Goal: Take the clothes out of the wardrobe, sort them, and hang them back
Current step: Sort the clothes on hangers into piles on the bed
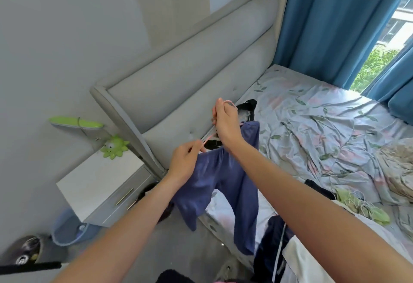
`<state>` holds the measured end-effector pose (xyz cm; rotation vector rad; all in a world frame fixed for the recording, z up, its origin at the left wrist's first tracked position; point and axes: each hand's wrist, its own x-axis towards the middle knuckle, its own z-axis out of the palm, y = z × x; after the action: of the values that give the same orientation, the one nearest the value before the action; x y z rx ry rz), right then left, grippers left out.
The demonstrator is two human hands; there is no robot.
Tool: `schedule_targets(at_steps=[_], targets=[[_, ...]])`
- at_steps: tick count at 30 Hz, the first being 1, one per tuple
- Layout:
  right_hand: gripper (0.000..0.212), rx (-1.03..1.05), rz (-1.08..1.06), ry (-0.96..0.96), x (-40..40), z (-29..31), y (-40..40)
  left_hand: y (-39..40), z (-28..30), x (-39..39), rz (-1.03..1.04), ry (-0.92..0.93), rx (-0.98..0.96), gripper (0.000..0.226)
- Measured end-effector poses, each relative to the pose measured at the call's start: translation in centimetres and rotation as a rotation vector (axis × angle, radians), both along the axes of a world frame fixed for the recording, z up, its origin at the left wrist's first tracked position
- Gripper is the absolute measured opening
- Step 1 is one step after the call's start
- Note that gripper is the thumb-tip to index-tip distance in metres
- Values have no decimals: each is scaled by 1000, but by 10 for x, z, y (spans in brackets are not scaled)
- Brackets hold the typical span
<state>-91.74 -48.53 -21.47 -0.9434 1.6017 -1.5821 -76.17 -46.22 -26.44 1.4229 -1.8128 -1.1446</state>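
The right hand (225, 124) grips the hook end of a pink hanger (209, 137), fingers curled round it; the left hand (184, 164), lower and to its left, pinches the hanger's other end. Blue trousers (232, 184) drape from the hanger, hanging below both hands over the bed (312, 126) edge. Green hangers (362, 206) lie on the bed, well right of the right hand

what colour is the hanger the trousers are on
Pink. The hanger holding the blue trousers shows best in the head view, the only one.
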Motion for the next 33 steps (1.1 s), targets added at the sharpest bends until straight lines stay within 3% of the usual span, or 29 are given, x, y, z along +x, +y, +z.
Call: schedule_targets(at_steps=[7,9,13,17,21,24,28,30,33], targets=[[56,34,-8,-402,-36,3,-36,-64,-5,7,6,269,275,39],[60,18,54,-504,-45,4,-42,-79,-13,5,-86,239,288,34],[64,32,181,-596,-63,11,-53,-109,-36,-2,-354,-60,-68,20],[59,45,173,-696,-70,19,-62,-137,-50,-14,-667,-273,-391,44],[61,73,22,-686,-71,27,-69,-156,-53,-23,-787,-426,-623,52],[60,72,-97,-659,-73,29,-69,-167,-52,-28,-803,-375,-763,50],[59,72,-186,-639,-78,29,-60,-177,-46,-37,-656,-161,-790,46],[60,74,-188,-631,-79,30,-53,-188,-48,-46,-639,-154,-686,48],[61,78,-182,-606,-81,29,-43,-202,-54,-60,-721,-213,-598,27]])
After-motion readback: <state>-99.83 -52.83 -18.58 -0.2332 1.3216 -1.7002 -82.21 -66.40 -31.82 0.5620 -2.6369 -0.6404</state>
